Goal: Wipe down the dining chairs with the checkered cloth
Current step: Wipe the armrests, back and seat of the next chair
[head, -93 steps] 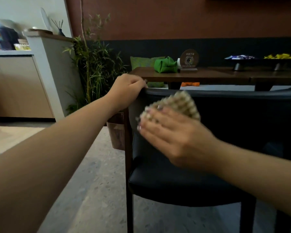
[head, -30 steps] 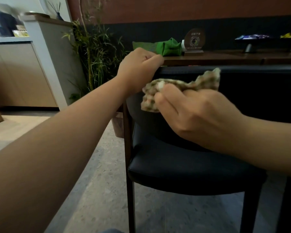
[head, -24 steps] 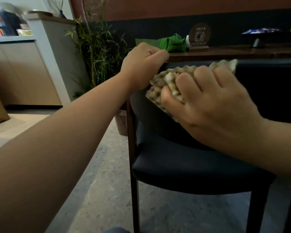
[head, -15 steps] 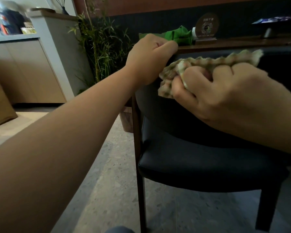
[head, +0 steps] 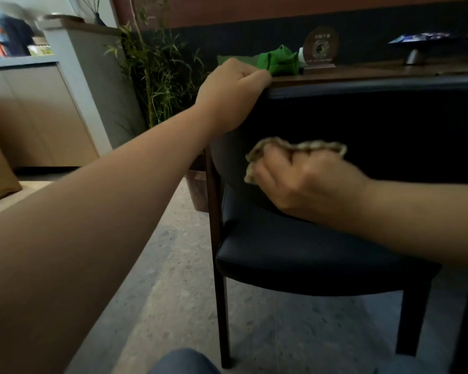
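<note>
Right at the centre of the frame we see the checkered cloth [head: 299, 147], bunched into a long crumpled band whose long axis runs roughly left to right across the dark backrest of the chair [head: 295, 255]. Its left end droops downward past the knuckles, while its right end pokes out just beyond the hand. Our right hand [head: 305, 182] has its fingers [head: 274, 157] curled tightly around the cloth, pressed together rather than spread, so the fabric shows only along the top and left edge of the fist. We see the cloth sitting between those fingers and the inner face of the backrest, well below the top rail and above the seat cushion.

Up and to the left, our left hand [head: 231, 95] grips the top corner of the backrest, fingers folded over the rail and close together, thumb side toward us.

Beyond the chair, in the upper right of the frame, we see a wooden table [head: 376, 71] bearing a green bundle [head: 278, 60], a round plaque [head: 320, 47] and a footed dish [head: 419, 43]. A leafy plant [head: 160, 68] stands at upper centre-left beside a pale cabinet [head: 38, 112]. A speckled floor [head: 173, 279] fills the lower frame, and a bit of blue fabric shows at the bottom edge.
</note>
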